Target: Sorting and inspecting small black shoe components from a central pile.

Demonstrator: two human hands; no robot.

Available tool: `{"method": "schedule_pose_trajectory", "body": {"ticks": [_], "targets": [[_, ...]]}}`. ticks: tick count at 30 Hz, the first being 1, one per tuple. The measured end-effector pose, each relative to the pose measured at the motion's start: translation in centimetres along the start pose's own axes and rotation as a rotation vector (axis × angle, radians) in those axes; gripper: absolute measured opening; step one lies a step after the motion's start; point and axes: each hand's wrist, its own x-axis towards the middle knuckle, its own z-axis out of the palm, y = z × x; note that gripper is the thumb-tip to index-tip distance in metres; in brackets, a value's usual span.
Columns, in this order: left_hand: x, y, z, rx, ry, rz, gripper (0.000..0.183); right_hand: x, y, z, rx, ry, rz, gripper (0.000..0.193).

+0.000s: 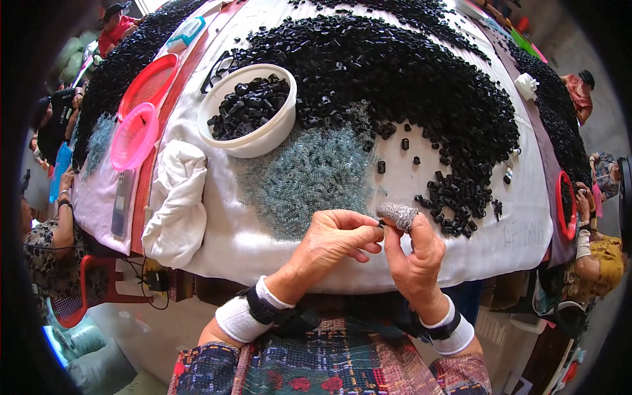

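Observation:
My left hand (327,242) and my right hand (416,258) meet at the table's near edge. Between their fingertips is a small black part (381,224), mostly hidden by the fingers; thumb and index of each hand are closed on it. A grey knitted finger sleeve (397,214) covers my right index finger. Just beyond my left hand lies a heap of small clear bluish springs (309,178). To the right of my right hand sits a loose cluster of black plastic caps (454,201), joined to a large pile of them (408,79) farther back.
A white bowl (289,118) full of black caps stands beyond the springs. Left of it are a bundled white cloth (174,204), a pink basket (153,141), a red tray (172,62) and a phone (121,204). Other people work at tables on both sides. A red chair (85,286) stands lower left.

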Motion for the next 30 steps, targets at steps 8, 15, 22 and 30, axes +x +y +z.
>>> {"method": "schedule_pose_trajectory", "body": {"ticks": [8, 15, 22, 30], "targets": [[0.4, -0.2, -0.2, -0.076, 0.009, 0.018, 0.015, 1.4, -1.0, -1.1, -0.004, -0.16, -0.006, 0.041], [0.4, -0.4, -0.4, -0.04, -0.007, 0.024, 0.012, 0.6, 0.6, -0.1, -0.085, -0.205, -0.194, 0.043], [0.1, -0.3, -0.1, 0.035, 0.016, 0.02, 0.011, 0.3, 0.2, 0.0, -0.141, -0.212, -0.184, 0.035], [-0.2, 0.1, 0.1, 0.119, 0.019, 0.004, 0.014, 0.1, 0.0, -0.2, -0.123, -0.2, -0.146, 0.033]]}}
